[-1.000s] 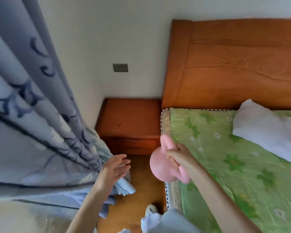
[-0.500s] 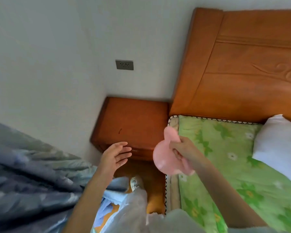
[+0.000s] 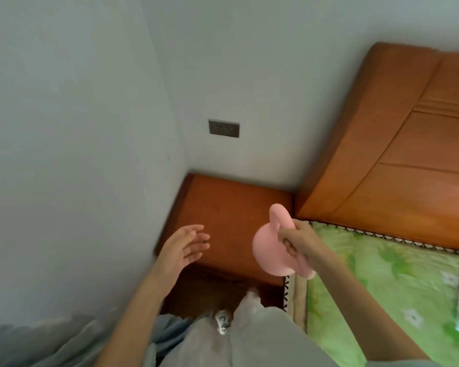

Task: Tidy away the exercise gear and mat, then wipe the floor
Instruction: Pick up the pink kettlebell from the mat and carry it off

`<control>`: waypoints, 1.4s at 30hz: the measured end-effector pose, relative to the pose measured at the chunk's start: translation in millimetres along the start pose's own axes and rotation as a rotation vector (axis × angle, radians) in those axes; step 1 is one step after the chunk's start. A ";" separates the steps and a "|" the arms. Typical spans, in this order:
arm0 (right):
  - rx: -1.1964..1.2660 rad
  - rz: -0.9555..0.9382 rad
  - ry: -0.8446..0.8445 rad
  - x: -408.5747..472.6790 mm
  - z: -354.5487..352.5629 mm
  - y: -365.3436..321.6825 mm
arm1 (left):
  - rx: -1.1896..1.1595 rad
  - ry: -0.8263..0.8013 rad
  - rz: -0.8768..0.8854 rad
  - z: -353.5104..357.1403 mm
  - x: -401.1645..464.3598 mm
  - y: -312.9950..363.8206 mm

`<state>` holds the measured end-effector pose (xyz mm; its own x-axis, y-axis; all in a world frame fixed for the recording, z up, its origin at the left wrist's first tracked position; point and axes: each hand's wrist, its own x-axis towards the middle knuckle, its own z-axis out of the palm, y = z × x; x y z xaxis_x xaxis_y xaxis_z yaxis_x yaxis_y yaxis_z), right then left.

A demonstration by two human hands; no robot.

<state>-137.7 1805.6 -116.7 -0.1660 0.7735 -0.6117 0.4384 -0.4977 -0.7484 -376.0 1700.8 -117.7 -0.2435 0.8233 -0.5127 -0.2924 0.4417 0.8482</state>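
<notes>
While gripping the pink kettlebell (image 3: 269,256) by its handle in the right hand (image 3: 301,241) above the nightstand (image 3: 233,207), left hand (image 3: 182,249) spread empty nearby, apparently stowing gear early on, mat and floor-wiping unseen.

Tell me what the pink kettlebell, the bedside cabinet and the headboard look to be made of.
Pink kettlebell, gripped by the right hand: probably a soft rubber or vinyl coating, since the surface is matte and smooth with rounded edges.
Bedside cabinet: reddish-brown wood or veneer with a dull sheen.
Headboard: orange-brown wood, lacquered, with grain and carved grooves showing.
</notes>
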 end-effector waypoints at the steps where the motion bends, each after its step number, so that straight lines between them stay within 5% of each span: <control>1: -0.012 0.001 -0.015 7.8 -1.8 -3.7 | 0.000 -0.003 -0.005 1.5 5.7 2.5; 27: -0.360 0.429 -0.282 256.1 -59.6 -18.6 | 0.016 0.151 -0.187 79.9 163.0 20.8; 42: -0.552 0.411 -0.260 326.8 -60.6 -34.3 | 0.042 0.217 -0.276 68.0 187.1 13.8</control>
<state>-153.4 2099.2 -275.4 -0.0667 0.4150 -0.9074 0.8801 -0.4040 -0.2495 -362.6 1885.2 -192.9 -0.3526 0.5778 -0.7361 -0.3373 0.6552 0.6760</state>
